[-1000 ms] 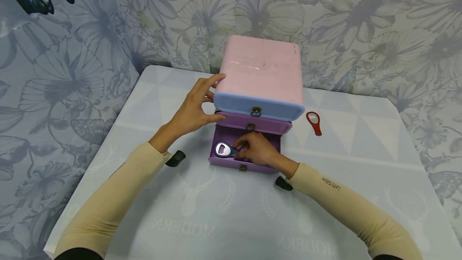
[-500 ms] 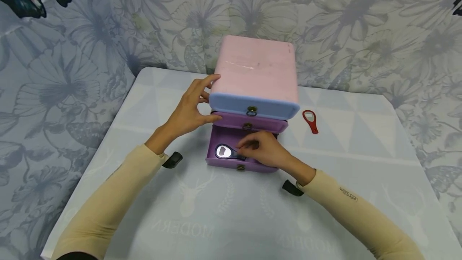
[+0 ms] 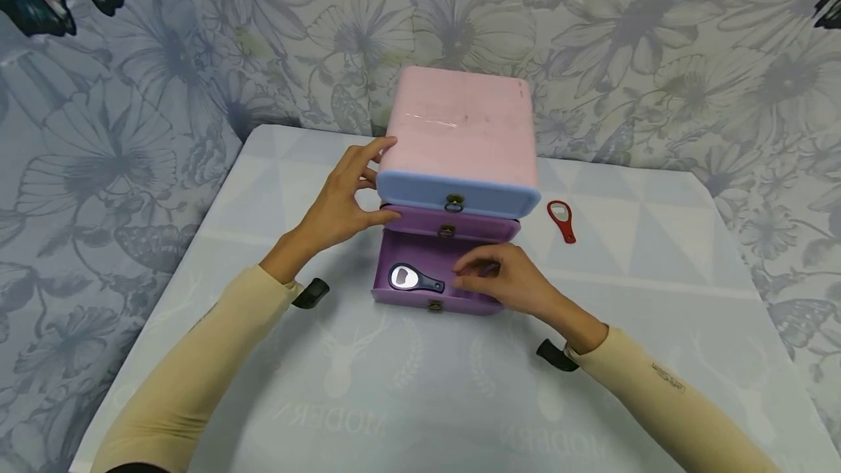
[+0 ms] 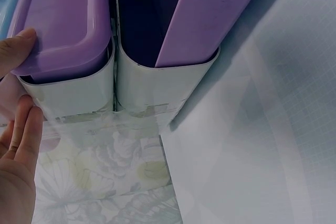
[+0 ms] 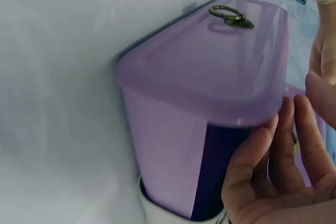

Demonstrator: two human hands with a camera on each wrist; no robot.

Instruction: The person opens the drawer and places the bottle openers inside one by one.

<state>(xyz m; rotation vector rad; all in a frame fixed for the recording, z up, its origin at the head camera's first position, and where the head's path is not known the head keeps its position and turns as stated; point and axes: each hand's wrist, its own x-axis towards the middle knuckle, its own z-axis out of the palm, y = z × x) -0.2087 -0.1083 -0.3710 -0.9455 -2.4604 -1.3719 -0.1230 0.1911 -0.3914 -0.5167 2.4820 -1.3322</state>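
A small chest with a pink top has a blue top drawer, a purple middle drawer and a pulled-out purple bottom drawer. Inside that bottom drawer, at its left, lies a dark blue bottle opener with a shiny oval head. My left hand rests on the chest's left side, straight fingers along the wall and thumb on the middle drawer's front edge. Over the right part of the bottom drawer is my right hand, fingers loosely bent, holding nothing, apart from the opener.
A red bottle opener of similar shape lies on the table, right of the chest. Behind stands a flower-patterned wall. In the right wrist view, a ring pull sticks out from the bottom drawer's front.
My right hand has let go of the blue bottle opener's handle and moved right; the opener stays in the drawer. My left hand keeps its place on the chest.
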